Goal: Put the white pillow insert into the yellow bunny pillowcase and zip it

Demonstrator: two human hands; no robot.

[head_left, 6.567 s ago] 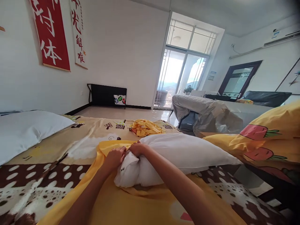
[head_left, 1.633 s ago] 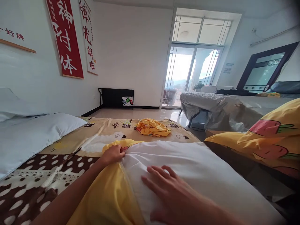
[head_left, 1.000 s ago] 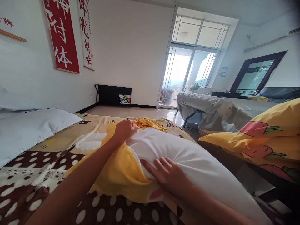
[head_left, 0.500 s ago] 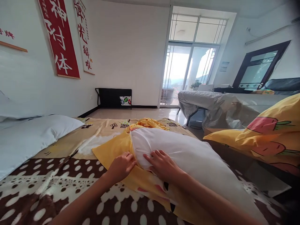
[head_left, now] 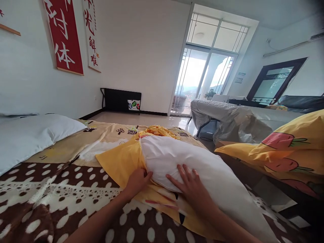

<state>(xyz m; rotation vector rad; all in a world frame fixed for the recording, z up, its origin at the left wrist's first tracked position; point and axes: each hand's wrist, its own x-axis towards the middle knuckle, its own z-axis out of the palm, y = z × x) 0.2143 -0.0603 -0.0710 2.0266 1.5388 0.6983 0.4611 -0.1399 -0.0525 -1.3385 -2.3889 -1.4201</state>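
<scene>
A white pillow (head_left: 215,175) lies on the bed, its far left end inside a yellow pillowcase (head_left: 118,155). The case also spreads beneath the pillow's near side, and part of it is bunched at the far end. With fingers curled, my left hand (head_left: 138,180) pinches the edge of the pillowcase's opening beside the pillow. My right hand (head_left: 191,184) rests on the pillow's top, fingers spread and holding nothing. How far the pillow reaches into the case is hidden.
Another white pillow (head_left: 37,135) lies at the left on the patterned blanket (head_left: 83,189). To the right are yellow pillows with a carrot-like print (head_left: 283,141) above a cardboard box (head_left: 270,192). A plastic-covered table (head_left: 222,114) stands farther back.
My right hand has slid to the right along the pillow, away from the case edge, and its fingers have spread. My left hand has shifted slightly right, still at the edge. The view has tilted.
</scene>
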